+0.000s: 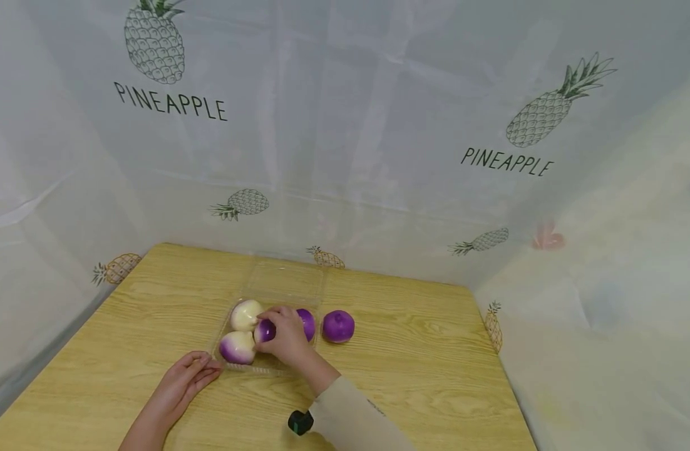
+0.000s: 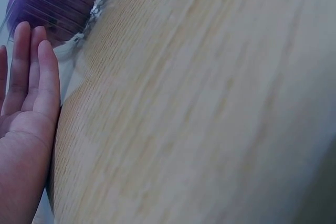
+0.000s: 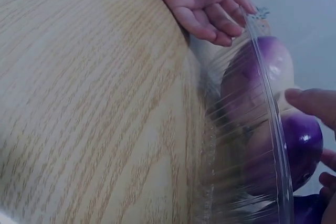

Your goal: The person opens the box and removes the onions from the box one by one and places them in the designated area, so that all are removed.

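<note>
A clear plastic box [image 1: 277,371] with its lid [image 1: 285,280] folded back holds several shiny, round, onion-like vegetables. My right hand [image 1: 288,338] reaches into it, thumb and fingers around a purple-and-white onion [image 1: 265,331] in the middle; the right wrist view shows this onion [image 3: 305,142] behind the ribbed wall. Left of it are a mostly white onion [image 1: 246,315] and a white one with a purple end [image 1: 237,348]. A purple onion [image 1: 306,324] is partly hidden behind my right hand. My left hand [image 1: 181,385] rests at the box's near left corner, its fingers [image 2: 48,72] extended against the wall.
Just right of the box, a whole purple onion [image 1: 338,326] lies on the wooden table [image 1: 424,363]. A small black object [image 1: 300,422] shows beside the right sleeve [image 1: 356,416]. Pineapple-printed sheeting [image 1: 345,138] hangs behind and on both sides.
</note>
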Action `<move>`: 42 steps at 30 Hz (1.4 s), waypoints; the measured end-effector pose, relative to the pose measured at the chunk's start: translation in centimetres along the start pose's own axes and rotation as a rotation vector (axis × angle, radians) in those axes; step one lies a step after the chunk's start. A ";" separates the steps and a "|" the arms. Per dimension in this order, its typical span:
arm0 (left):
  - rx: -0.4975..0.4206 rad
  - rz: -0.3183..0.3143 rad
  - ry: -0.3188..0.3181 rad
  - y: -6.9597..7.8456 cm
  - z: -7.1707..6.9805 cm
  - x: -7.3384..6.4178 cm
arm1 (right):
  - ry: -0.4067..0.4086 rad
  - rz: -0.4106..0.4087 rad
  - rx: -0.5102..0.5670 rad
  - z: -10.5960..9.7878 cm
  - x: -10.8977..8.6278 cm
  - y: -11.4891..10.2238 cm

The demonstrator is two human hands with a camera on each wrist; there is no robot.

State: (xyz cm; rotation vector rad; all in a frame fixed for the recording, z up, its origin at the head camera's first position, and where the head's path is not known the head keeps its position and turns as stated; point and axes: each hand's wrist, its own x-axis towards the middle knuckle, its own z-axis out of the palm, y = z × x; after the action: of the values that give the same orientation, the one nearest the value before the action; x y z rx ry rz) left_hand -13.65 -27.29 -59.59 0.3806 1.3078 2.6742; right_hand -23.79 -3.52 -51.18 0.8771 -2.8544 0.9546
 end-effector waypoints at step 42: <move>-0.012 0.006 -0.009 -0.3 -0.1 0.2 | 0.064 -0.001 0.416 -2.9 -1.7 1.9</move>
State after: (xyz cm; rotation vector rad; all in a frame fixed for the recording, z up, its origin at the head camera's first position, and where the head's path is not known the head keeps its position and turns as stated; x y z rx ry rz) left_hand -13.89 -27.17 -59.87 0.3962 1.2895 2.6809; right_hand -23.79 0.21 -50.18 0.8467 -2.6423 1.5801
